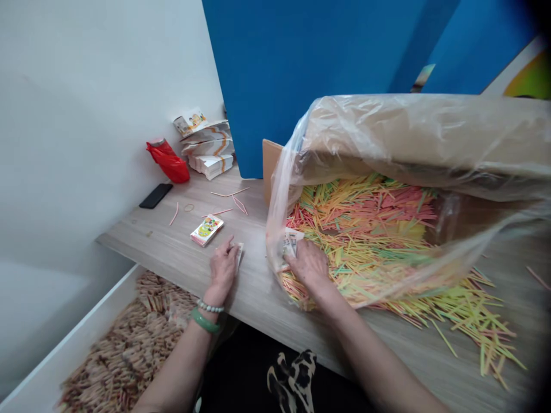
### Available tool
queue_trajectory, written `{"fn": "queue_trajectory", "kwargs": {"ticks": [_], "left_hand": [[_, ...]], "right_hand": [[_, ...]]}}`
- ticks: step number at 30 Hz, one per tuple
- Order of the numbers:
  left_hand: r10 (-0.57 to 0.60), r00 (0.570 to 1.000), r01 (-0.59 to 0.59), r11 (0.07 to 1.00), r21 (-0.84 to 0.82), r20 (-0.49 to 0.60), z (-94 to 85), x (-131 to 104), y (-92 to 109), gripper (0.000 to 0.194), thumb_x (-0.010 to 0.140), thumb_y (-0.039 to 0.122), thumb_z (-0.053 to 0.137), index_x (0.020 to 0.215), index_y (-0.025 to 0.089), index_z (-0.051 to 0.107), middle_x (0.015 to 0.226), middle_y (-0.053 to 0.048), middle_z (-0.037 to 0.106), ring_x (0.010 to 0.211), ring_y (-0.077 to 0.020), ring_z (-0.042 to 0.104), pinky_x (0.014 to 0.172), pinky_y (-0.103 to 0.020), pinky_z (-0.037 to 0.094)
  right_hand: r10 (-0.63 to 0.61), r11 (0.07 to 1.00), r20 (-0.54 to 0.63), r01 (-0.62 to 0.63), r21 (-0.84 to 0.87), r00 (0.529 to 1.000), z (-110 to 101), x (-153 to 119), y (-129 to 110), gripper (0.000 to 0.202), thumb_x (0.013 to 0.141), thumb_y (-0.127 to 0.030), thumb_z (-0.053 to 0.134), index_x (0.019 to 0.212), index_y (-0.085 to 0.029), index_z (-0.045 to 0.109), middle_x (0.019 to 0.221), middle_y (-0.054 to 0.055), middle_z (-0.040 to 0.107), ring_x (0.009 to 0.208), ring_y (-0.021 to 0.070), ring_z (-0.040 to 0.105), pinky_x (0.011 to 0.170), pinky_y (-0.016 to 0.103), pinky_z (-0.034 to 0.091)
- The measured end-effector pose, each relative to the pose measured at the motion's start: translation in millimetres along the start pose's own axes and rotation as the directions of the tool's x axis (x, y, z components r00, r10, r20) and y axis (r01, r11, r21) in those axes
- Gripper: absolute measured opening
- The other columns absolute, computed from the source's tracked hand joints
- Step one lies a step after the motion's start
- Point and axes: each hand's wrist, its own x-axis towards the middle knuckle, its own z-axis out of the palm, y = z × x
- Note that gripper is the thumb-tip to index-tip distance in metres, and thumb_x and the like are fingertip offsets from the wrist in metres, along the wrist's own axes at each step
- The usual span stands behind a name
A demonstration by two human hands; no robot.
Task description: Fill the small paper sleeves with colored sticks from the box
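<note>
My left hand (pixel 224 264), with a beaded bracelet and a green bangle at the wrist, is closed low over the table. A small printed paper piece (pixel 240 252) shows beside its thumb side, mostly hidden by the hand. Just beyond lies a small stack of printed packets (pixel 207 229) with fruit pictures on top. My right hand (pixel 310 263) is at the left rim of a plastic-lined cardboard box, its fingers closed on a printed paper packet (pixel 293 241). Under and beside that hand spread many thin coloured straws (pixel 365 229), pink, yellow and green.
The cardboard box (pixel 413 129) lies open towards me, with straws spilling onto the table (pixel 172 241). Pink straws (pixel 240 205), a black phone (pixel 155 195), a red bag (pixel 169 162) and stacked printed paper (pixel 210 146) are at the back left. A white bin (pixel 103 310) of small bundles stands below left.
</note>
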Motion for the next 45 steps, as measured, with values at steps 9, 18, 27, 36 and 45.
{"fn": "queue_trajectory", "kwargs": {"ticks": [9, 18, 27, 36, 45], "left_hand": [[0.5, 0.86, -0.477, 0.86, 0.182, -0.103, -10.8, -50.3, 44.3, 0.023, 0.092, 0.034, 0.063, 0.103, 0.019, 0.076, 0.101, -0.009, 0.072, 0.088, -0.0206, 0.067, 0.085, -0.036, 0.055], [0.11, 0.828, 0.171, 0.885, -0.434, 0.55, 69.3, -75.0, 122.4, 0.033, 0.065, 0.025, 0.084, 0.097, 0.017, 0.077, 0.087, -0.003, 0.073, 0.072, -0.0146, 0.063, 0.07, -0.027, 0.053], [-0.142, 0.702, 0.55, 0.731, -0.404, 0.698, 102.1, -72.5, 115.7, 0.039, 0.047, 0.019, 0.091, 0.081, 0.017, 0.071, 0.077, 0.0, 0.074, 0.065, -0.0146, 0.067, 0.06, -0.024, 0.053], [-0.129, 0.644, 0.573, 0.735, -0.364, 0.754, 97.8, -70.6, 110.2, 0.03, 0.062, 0.033, 0.088, 0.082, 0.015, 0.076, 0.079, -0.006, 0.075, 0.066, -0.0163, 0.068, 0.06, -0.026, 0.054], [-0.139, 0.71, 0.608, 0.614, -0.503, 0.69, 104.1, -68.1, 105.3, 0.049, 0.056, 0.039, 0.093, 0.092, 0.017, 0.07, 0.078, 0.001, 0.073, 0.063, -0.0131, 0.064, 0.062, -0.026, 0.056]], "right_hand": [[0.073, 0.96, -0.038, -0.06, 0.273, 0.997, 11.4, 2.9, 17.9, 0.021, 0.092, -0.026, 0.049, 0.08, -0.021, 0.066, 0.084, 0.005, 0.07, 0.079, 0.0194, 0.06, 0.066, 0.029, 0.031], [-0.163, 0.301, -0.132, 0.177, 0.937, 0.978, 1.6, -9.8, 43.8, 0.026, 0.076, -0.041, 0.068, 0.064, -0.02, 0.059, 0.068, -0.002, 0.056, 0.07, 0.0148, 0.051, 0.069, 0.028, 0.041], [-0.199, 0.887, -0.111, 0.228, 0.403, 0.974, -47.2, 10.6, 133.8, 0.025, 0.091, -0.024, 0.052, 0.102, -0.019, 0.074, 0.101, 0.006, 0.073, 0.092, 0.0197, 0.064, 0.085, 0.03, 0.047], [-0.113, 0.945, -0.123, 0.068, -0.32, 0.986, -54.2, 59.4, 147.8, 0.035, 0.092, -0.006, 0.042, 0.109, -0.009, 0.072, 0.119, 0.023, 0.064, 0.118, 0.0331, 0.052, 0.099, 0.042, 0.035], [-0.021, 0.971, -0.172, -0.021, -0.238, 0.985, -50.6, 56.1, 160.0, 0.034, 0.089, -0.004, 0.038, 0.109, -0.005, 0.066, 0.102, 0.024, 0.068, 0.101, 0.0322, 0.06, 0.093, 0.044, 0.038]]}}
